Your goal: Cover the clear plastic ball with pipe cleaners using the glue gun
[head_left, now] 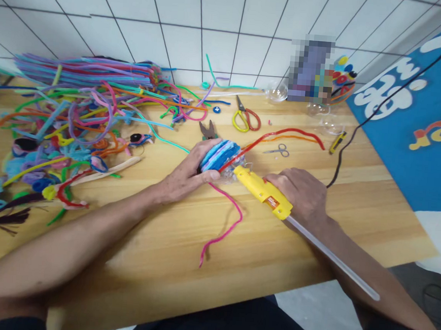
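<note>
My left hand [189, 175] is wrapped round a ball [221, 156] covered partly in blue and lilac pipe cleaners, with clear plastic showing on its right side. A red pipe cleaner [280, 133] runs across the ball and sticks out to the right. Below the ball, a magenta pipe cleaner [239, 212] trails over the wood. In my right hand [302, 192] is a yellow hot glue gun [257, 185], its nozzle close to the ball's clear side. A long translucent glue stick [335, 258] juts from the gun's rear. Whether the nozzle touches the ball I cannot tell.
Pliers [208, 129] lie just behind the ball. Scissors with red and yellow handles [245, 118], small scissors [278, 150] and a yellow cutter [337, 142] are farther off. Pipe cleaners [86, 73] heap up at left. Clear balls [275, 92] stand by the tiled wall; a black cable [346, 149] crosses the right.
</note>
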`<state>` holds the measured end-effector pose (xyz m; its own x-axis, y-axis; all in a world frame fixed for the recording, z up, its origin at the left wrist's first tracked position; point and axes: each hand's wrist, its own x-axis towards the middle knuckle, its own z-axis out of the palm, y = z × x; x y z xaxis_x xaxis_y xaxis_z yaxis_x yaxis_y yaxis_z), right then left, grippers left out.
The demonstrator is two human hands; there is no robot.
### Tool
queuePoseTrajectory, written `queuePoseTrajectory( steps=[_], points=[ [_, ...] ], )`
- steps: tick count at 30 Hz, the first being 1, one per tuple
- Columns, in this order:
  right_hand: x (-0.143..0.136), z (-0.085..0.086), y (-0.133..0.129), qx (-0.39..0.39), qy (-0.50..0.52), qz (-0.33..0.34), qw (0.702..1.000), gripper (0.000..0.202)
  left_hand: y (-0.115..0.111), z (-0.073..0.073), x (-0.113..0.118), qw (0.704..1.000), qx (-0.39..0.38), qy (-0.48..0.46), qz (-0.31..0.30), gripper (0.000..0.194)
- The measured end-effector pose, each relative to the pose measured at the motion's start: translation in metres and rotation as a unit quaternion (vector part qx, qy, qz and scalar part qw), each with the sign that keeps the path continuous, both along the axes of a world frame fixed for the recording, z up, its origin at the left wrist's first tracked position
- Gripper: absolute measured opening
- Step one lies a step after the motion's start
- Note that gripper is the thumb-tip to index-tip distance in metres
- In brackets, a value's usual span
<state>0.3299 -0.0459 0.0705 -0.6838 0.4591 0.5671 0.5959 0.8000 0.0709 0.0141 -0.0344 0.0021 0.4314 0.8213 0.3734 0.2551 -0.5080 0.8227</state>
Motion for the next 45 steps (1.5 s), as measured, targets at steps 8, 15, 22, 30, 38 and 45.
queuePoseTrajectory(
  steps=[8,15,22,30,38,45],
  points=[
    [0.005,-0.006,0.01,0.034,0.037,-0.015,0.999,0.023,-0.003,0.004,0.0,0.999,-0.029,0.008,0.012,0.079],
    [0.006,-0.003,0.011,0.03,0.019,0.0,0.999,0.02,-0.002,0.002,-0.001,1.0,-0.017,0.0,0.007,0.076],
    [-0.002,-0.001,0.001,0.011,0.033,0.022,0.999,0.023,-0.001,-0.002,-0.001,1.0,0.004,0.0,-0.004,0.077],
    [-0.003,0.0,-0.002,0.004,0.02,0.027,0.999,0.014,-0.003,0.002,-0.004,1.0,-0.009,0.009,-0.007,0.081],
    [-0.008,0.0,-0.004,0.011,0.005,0.043,0.999,0.011,-0.005,0.006,-0.003,0.999,-0.022,0.024,0.008,0.078],
    [-0.009,-0.003,-0.005,0.004,0.001,0.035,0.999,0.014,-0.004,0.004,-0.003,0.999,-0.02,0.03,0.011,0.08]
  ],
)
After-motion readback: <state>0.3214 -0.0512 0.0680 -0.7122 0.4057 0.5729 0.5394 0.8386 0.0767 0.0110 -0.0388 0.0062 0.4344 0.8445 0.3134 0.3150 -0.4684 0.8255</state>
